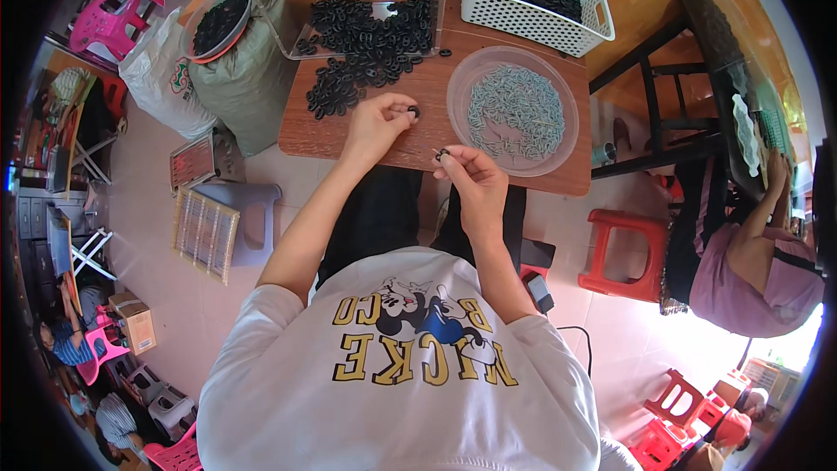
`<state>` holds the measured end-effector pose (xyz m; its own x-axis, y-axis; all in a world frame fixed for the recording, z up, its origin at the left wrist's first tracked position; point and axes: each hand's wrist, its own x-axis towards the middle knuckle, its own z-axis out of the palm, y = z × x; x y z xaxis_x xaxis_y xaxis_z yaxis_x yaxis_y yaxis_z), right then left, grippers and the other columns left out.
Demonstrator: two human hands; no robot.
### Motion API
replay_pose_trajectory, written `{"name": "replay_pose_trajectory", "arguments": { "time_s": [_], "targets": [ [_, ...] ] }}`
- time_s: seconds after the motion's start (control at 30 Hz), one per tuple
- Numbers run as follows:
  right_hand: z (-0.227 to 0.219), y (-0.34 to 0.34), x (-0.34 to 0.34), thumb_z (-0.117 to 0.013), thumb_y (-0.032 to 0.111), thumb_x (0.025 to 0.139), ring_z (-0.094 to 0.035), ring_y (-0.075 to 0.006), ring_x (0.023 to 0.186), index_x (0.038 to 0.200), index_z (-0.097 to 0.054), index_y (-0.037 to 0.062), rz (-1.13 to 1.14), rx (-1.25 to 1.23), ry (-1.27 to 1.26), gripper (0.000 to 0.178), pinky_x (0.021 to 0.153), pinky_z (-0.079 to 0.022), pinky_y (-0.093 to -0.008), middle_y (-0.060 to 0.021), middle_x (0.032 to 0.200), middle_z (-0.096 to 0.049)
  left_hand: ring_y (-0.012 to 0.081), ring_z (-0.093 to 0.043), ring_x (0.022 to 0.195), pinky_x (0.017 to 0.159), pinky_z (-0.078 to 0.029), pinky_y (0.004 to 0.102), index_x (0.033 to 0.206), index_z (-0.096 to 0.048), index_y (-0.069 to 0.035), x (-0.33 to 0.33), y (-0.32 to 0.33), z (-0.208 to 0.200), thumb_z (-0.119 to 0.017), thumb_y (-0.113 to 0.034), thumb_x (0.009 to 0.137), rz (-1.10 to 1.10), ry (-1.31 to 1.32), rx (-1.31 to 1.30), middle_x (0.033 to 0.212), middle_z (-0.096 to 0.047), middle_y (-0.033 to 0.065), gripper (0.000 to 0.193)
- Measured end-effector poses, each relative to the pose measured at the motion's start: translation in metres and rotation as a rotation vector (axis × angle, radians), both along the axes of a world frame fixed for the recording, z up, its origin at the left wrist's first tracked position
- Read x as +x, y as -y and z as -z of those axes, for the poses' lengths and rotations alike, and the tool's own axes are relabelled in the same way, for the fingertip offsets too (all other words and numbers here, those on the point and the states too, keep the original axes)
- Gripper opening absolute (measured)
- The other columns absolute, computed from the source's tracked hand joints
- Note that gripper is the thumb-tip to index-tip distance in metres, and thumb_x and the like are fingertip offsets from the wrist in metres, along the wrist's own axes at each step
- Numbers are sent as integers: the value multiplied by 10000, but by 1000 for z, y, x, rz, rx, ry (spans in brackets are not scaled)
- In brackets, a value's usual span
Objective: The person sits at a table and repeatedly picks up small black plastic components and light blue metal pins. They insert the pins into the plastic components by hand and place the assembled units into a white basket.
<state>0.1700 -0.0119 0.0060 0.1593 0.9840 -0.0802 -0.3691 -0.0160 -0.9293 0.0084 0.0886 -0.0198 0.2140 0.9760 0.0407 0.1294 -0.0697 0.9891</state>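
Note:
Above the near edge of a brown wooden table (427, 92), my left hand (377, 129) pinches a small black oval piece (413, 111) between thumb and fingertips. My right hand (478, 181), lower and to the right, grips another small black piece (441, 155); a thin light tip shows beside it, too small to make out. A heap of similar black oval pieces (349, 78) spreads over the table's left side, beyond my left hand. Close by my right hand stands a round clear plastic basin (571, 126) holding many silvery screws (516, 109).
A white perforated basket (532, 22) of black parts stands at the back right. Sacks (240, 78) and a bowl of black parts (221, 26) are at the left. A red stool (621, 253) and a co-worker in a pink top (750, 283) are to the right.

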Motion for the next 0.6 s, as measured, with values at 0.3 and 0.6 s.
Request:
{"name": "replay_pose_trajectory", "arguments": {
  "time_s": [0.3, 0.6],
  "targets": [
    [-4, -10, -4, -629, -11, 822, -660, -166, 691, 948, -618, -66, 5, -24, 18, 138, 630, -503, -227, -129, 811, -667, 243, -673, 831, 722, -564, 308, 1032, -600, 65, 12, 46, -27, -623, -41, 839, -112, 738, -531, 932, -653, 171, 222],
    [-4, -9, -5, -630, -7, 821, -667, -169, 688, 901, -617, -50, -59, -37, 81, 92, 598, -489, -219, -140, 811, -673, 194, -661, 792, 675, -555, 276, 1030, -608, 58, 25, 64, -27, -629, -27, 833, -176, 759, -457, 925, -662, 159, 215]
  ]
}}
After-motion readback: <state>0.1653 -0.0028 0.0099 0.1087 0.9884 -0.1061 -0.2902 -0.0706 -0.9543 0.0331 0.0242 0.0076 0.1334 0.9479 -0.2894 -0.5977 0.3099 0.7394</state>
